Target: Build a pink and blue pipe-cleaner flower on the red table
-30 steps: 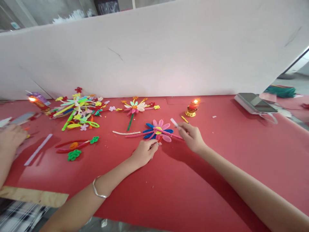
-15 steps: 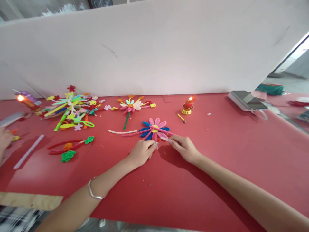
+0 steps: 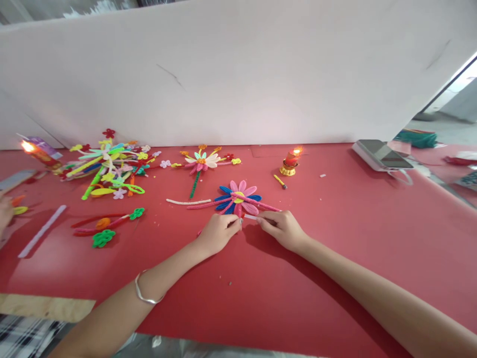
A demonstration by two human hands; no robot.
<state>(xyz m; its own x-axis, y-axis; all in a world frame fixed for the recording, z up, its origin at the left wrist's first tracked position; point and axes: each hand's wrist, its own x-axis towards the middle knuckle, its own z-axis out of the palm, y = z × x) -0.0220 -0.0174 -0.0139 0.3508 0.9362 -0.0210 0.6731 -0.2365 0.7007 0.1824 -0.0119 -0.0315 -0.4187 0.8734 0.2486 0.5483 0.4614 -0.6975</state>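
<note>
A pink and blue fuzzy flower with a yellow centre lies on the red table, long pink stems crossing it. Just below its petals, my left hand is closed in a pinch on a small red piece, mostly hidden by the fingers. My right hand pinches a short whitish strip, whose free end points at the red piece. A white stem lies left of the flower. Behind it is a second flower with a green stem.
Lit candles stand at the back right and far left. A pile of colourful fuzzy flowers lies left, near another person's hand. A phone-like device sits back right, before the white board.
The whitish strip in my right hand has turned more level and moved slightly left and down, nearer the red piece. The pink stem's right end now shows above my right hand.
</note>
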